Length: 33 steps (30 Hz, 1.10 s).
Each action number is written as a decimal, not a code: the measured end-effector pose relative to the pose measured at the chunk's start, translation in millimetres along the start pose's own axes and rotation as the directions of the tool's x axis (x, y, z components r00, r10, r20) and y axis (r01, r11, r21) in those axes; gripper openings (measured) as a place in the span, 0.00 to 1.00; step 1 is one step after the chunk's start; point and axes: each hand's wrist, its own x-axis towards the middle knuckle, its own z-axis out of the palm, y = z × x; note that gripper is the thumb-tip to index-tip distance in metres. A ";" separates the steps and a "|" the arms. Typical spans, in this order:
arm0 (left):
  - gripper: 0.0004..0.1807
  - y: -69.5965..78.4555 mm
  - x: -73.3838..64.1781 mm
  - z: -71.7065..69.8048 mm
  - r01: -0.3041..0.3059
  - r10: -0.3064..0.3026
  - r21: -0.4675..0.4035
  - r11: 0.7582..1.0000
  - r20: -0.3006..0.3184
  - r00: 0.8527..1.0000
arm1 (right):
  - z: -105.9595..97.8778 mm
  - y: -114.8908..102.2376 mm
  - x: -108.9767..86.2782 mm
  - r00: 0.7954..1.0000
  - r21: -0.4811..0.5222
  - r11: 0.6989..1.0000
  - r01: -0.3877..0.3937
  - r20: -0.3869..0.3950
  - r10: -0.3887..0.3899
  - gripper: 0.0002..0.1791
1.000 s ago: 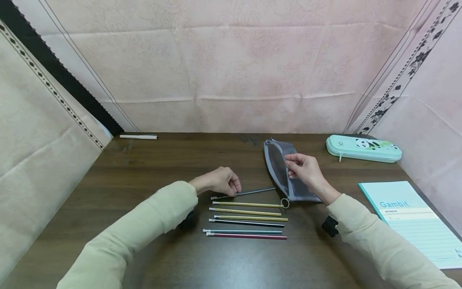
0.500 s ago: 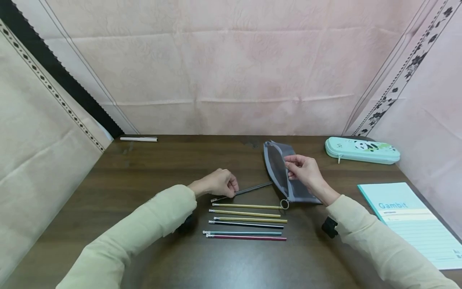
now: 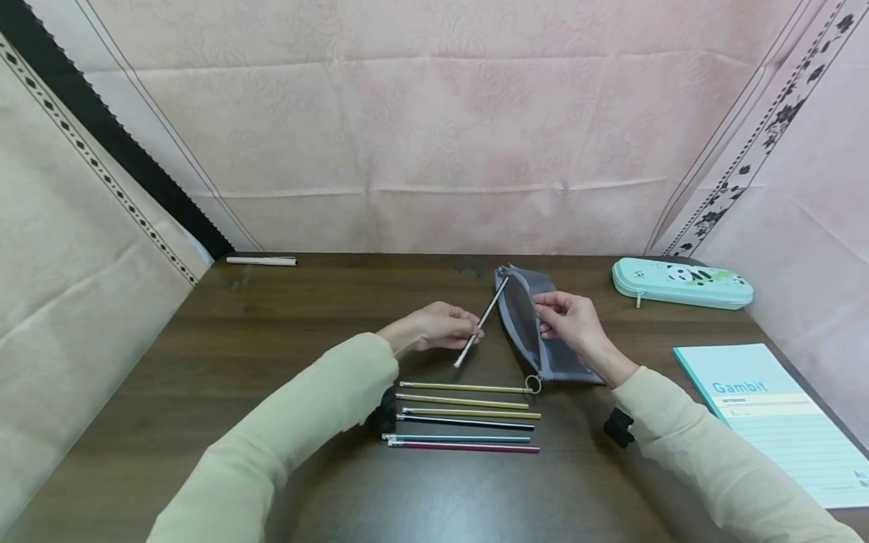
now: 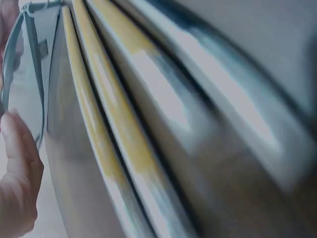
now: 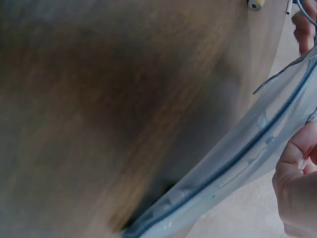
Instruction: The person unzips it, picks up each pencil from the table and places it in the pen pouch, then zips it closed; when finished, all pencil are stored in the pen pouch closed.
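My left hand [image 3: 434, 326] pinches a dark, shiny pencil [image 3: 495, 299], which slants up with its far end at the mouth of a grey zip pouch [image 3: 573, 362]. Whether that end is inside the pouch I cannot tell. With thumb and fingers, my right hand [image 3: 575, 324] pinches the near edge of the pouch's opening and holds it apart. In the right wrist view the pouch's see-through mesh side [image 5: 237, 153] stretches beside the right hand [image 5: 299, 173]. Below the left hand lie three yellow pencils [image 3: 468, 402], a black pencil [image 3: 468, 423], a teal pencil [image 3: 462, 438] and a maroon pencil [image 3: 468, 447].
A mint pencil case [image 3: 682, 283] with a panda print sits at the back right. In front of it lies a Gambit notebook [image 3: 774, 422]. A white stick-like item [image 3: 261, 261] is at the table's back left edge. Patterned cloth [image 3: 434, 151] walls in the brown table [image 3: 305, 302].
My left hand has lifted the dark pencil off the table, moved right and swung it up steeply toward the pouch's mouth. My right hand and the pouch stay put.
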 end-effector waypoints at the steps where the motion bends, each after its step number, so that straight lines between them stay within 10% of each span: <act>1: 0.17 2.0 4.2 5.2 0.008 -0.008 -0.064 0.998 -0.007 1.000 | 0.3 -0.1 0.1 1.000 -0.001 1.000 0.001 0.001 -0.001 0.17; 7: 0.21 10.3 24.8 33.9 0.014 -0.040 -0.295 0.955 -0.084 0.996 | 3.0 -0.7 -0.2 1.000 0.003 1.000 -0.007 0.009 0.007 0.17; 22: 0.23 18.9 39.2 80.2 -0.078 -0.001 -0.333 0.940 -0.231 0.973 | 1.4 -1.6 0.8 0.999 -0.007 1.000 -0.025 0.025 0.026 0.17; 28: 0.24 18.1 26.8 67.4 -0.088 0.044 -0.315 0.945 -0.144 0.989 | 0.6 -1.9 0.2 0.999 -0.005 1.000 -0.025 0.029 0.025 0.18; 33: 0.22 11.3 5.7 41.5 -0.042 0.047 -0.115 0.992 0.039 0.998 | 0.0 -0.9 -0.4 1.000 -0.004 1.000 -0.014 0.015 0.014 0.17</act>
